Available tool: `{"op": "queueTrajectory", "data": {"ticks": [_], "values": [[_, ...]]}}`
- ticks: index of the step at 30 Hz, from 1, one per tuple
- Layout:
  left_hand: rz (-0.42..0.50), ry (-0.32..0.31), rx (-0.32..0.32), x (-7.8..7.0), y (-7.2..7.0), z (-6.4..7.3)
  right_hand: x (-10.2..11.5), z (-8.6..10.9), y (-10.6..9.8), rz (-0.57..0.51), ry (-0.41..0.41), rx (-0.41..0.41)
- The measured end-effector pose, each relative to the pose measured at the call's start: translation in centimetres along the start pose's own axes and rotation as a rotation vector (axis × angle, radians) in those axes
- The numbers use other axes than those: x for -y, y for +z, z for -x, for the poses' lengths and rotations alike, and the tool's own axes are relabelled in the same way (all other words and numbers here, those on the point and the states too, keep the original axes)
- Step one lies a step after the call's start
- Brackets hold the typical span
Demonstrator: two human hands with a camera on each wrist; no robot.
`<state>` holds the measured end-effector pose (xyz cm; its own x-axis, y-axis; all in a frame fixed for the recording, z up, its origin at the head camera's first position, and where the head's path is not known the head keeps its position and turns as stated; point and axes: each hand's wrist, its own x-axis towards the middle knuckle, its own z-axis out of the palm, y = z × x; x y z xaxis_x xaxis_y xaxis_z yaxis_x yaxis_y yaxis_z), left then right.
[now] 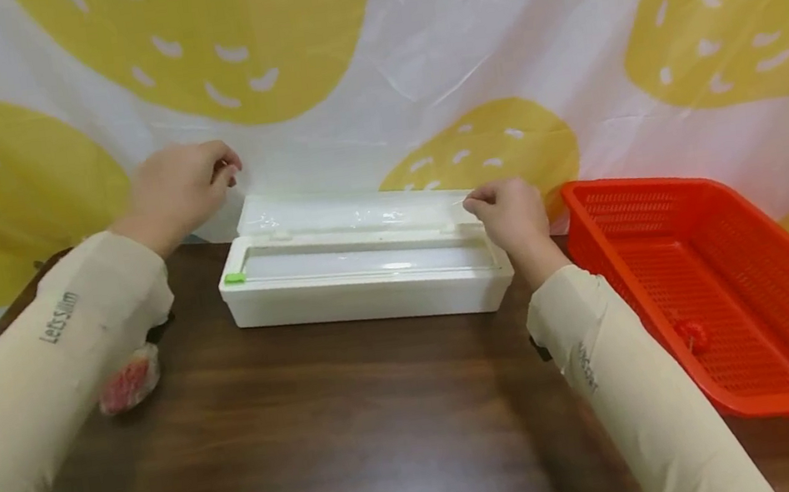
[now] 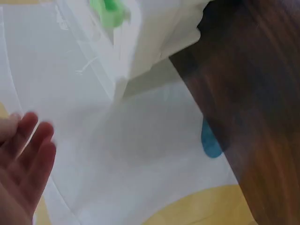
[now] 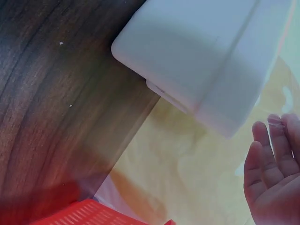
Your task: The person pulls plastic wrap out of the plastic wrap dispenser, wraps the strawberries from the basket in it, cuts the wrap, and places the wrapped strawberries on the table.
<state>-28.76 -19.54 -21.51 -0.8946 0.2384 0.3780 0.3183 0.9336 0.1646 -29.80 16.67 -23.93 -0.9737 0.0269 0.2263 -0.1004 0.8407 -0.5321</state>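
Observation:
A white cling film dispenser (image 1: pixel 371 295) lies lengthwise at the back of the table, its clear lid (image 1: pixel 359 210) raised against the patterned sheet. A white roll (image 1: pixel 359 259) shows inside, and a green slider (image 1: pixel 236 277) sits at the left end. Above the dispenser's left end, my left hand (image 1: pixel 178 188) is raised with thumb and forefinger together, seemingly pinching thin clear film that is hard to make out. At the right end, my right hand (image 1: pixel 512 217) pinches clear cling film (image 3: pixel 276 123) between thumb and fingertips, beside the lid.
On the right stands a red plastic basket (image 1: pixel 643 287) with a small red item (image 1: pixel 693 334) inside. A reddish thing in clear wrap (image 1: pixel 129 382) lies by my left forearm. Behind the dark wooden table (image 1: pixel 361 436) hangs a white sheet with yellow shapes (image 1: pixel 221 35).

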Motion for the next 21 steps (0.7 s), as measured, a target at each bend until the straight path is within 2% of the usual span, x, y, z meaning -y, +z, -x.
{"op": "queueTrajectory", "data": {"ticks": [3,5,7,12,14,17,21], "values": [[0.058,0.058,0.172,-0.2,0.6,0.0,-0.2,-0.1,-0.3,-0.011,-0.004,-0.013],[0.064,0.093,0.280,-0.4,1.4,0.3,-0.2,0.0,-0.3,-0.024,-0.011,-0.007],[0.029,0.109,0.331,-0.5,2.2,0.7,-0.2,0.2,-0.2,-0.024,-0.023,0.006],[-0.078,0.152,0.311,-0.7,3.3,1.2,-0.1,0.3,-0.4,-0.018,-0.011,0.013],[-0.090,0.154,0.293,-0.7,3.5,1.3,-0.1,0.3,-0.4,-0.025,-0.004,0.003],[-0.071,0.146,0.264,-0.8,3.8,1.4,-0.2,0.2,-0.5,-0.028,-0.012,-0.006],[0.008,0.095,0.242,-0.7,3.9,1.5,-0.2,0.3,-0.6,-0.038,-0.009,-0.015]]}}
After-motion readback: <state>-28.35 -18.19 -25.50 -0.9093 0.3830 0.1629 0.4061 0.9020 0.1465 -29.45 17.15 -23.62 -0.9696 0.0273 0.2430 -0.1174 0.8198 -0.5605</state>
